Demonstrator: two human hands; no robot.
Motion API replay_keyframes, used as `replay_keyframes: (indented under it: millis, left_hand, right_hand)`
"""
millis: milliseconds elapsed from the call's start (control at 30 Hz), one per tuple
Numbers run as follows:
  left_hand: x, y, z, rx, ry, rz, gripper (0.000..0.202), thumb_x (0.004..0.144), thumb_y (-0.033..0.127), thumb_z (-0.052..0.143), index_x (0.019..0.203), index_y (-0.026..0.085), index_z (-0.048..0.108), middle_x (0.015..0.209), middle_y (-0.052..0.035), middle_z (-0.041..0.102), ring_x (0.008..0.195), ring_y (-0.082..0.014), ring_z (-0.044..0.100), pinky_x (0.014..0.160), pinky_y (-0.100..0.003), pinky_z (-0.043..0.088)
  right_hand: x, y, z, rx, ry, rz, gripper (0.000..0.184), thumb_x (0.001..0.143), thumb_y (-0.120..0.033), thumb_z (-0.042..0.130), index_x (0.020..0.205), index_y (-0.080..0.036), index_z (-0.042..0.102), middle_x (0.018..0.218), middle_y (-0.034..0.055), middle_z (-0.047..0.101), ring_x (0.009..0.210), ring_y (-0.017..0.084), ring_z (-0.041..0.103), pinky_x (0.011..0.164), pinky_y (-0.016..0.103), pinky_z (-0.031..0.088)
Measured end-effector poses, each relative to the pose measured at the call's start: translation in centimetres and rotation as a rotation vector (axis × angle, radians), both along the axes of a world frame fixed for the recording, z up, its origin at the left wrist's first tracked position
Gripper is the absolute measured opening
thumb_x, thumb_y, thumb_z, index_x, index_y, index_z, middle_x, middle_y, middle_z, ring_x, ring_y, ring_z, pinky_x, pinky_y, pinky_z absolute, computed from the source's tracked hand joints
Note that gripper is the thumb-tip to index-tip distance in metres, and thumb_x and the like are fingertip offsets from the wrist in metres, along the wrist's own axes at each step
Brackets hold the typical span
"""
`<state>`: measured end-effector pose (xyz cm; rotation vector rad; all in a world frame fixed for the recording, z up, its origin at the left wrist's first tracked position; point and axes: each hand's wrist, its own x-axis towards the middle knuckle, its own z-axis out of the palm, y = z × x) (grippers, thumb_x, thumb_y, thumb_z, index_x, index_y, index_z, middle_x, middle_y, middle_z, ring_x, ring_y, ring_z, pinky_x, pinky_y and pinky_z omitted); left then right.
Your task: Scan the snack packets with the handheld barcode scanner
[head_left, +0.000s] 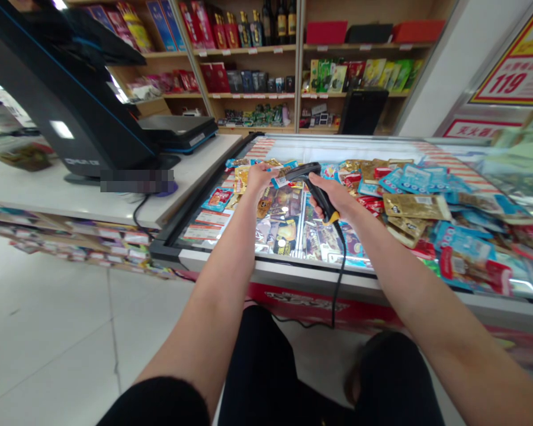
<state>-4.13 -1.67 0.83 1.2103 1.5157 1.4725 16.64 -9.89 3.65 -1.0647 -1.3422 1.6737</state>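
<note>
My right hand (335, 196) is wrapped round the handle of a black barcode scanner (320, 200) with a yellow end, and its cable hangs down over the freezer's front. The scanner's head points left, towards my left hand (259, 177). Between the pinched fingers of that hand is a small snack packet (281, 181), its pale label facing the scanner and part of it hidden. Both hands are above the glass top of a chest freezer (302, 220). Gold, blue and red snack packets (415, 206) lie heaped to the right, with several more around my left hand.
On the left, a counter (199, 171) carries a black checkout terminal (93, 118) and a flat weighing scale (180, 131). Shelves (249, 53) with boxes, bottles and bags stand behind the freezer. A red and white sign (510, 74) is on the right wall.
</note>
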Motion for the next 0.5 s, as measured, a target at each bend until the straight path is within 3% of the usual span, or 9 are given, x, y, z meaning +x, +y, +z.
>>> replay_keyframes:
  millis: [500]
  left_hand:
    - [0.22,-0.24,0.29,-0.028,0.001,-0.02,0.015,0.067,0.011,0.066,0.081,0.014,0.059,0.067,0.0039,0.058,0.062,-0.0103,0.059,0.069,-0.027,0.054]
  right_hand:
    - [0.03,-0.13,0.2,-0.004,0.006,0.031,0.038,0.097,-0.053,0.051,0.085,-0.017,0.056,0.05,-0.0006,0.056,0.034,0.01,0.049,0.03,0.019,0.04]
